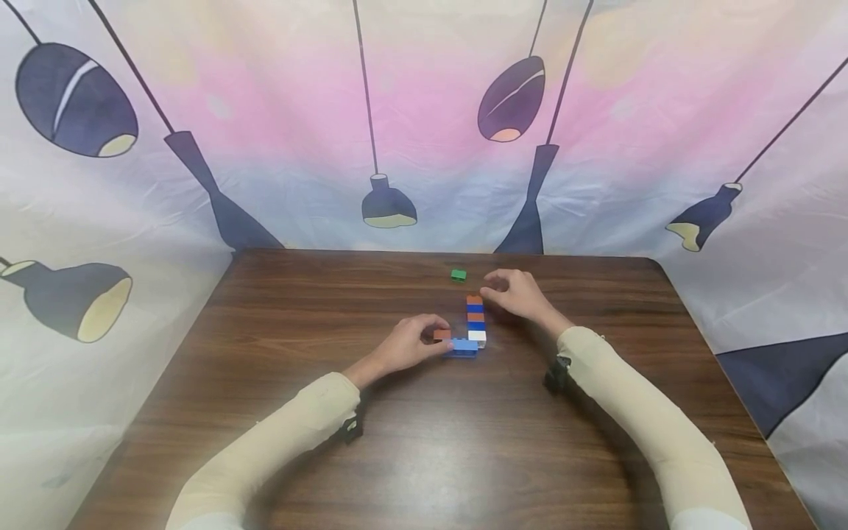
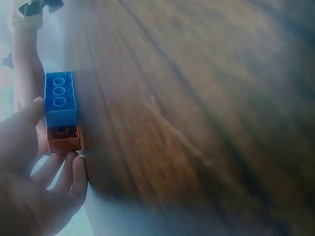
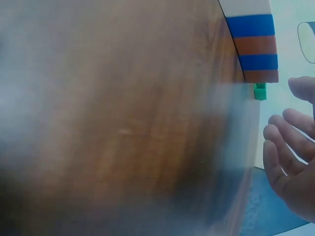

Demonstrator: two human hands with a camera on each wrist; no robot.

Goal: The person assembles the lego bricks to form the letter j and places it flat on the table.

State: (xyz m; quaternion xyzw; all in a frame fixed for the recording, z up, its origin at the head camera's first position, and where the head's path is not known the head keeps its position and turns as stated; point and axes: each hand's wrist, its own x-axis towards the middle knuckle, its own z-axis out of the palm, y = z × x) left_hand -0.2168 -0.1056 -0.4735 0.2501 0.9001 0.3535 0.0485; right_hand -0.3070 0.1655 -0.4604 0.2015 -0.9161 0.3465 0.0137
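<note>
My left hand (image 1: pixel 405 344) pinches a light blue toy brick (image 1: pixel 465 349) and an orange brick (image 1: pixel 442 335), with the thumb at the blue one and the fingers around the orange one. In the left wrist view the blue brick (image 2: pixel 61 105) shows its hollow side, with the orange brick (image 2: pixel 64 145) right against it. A white brick (image 1: pixel 477 336) adjoins a row of alternating blue and orange bricks (image 1: pixel 475 317). Beside the row's far end is my right hand (image 1: pixel 520 294), its fingers loosely curved and holding nothing. The right wrist view shows those fingers apart from the row (image 3: pixel 253 45).
A small green brick (image 1: pixel 458 275) lies beyond the row, near the back edge of the brown wooden table (image 1: pixel 411 456). Behind the table hangs a cloth (image 1: pixel 298 147) printed with lamps. Dark devices (image 1: pixel 558 374) are strapped at both wrists.
</note>
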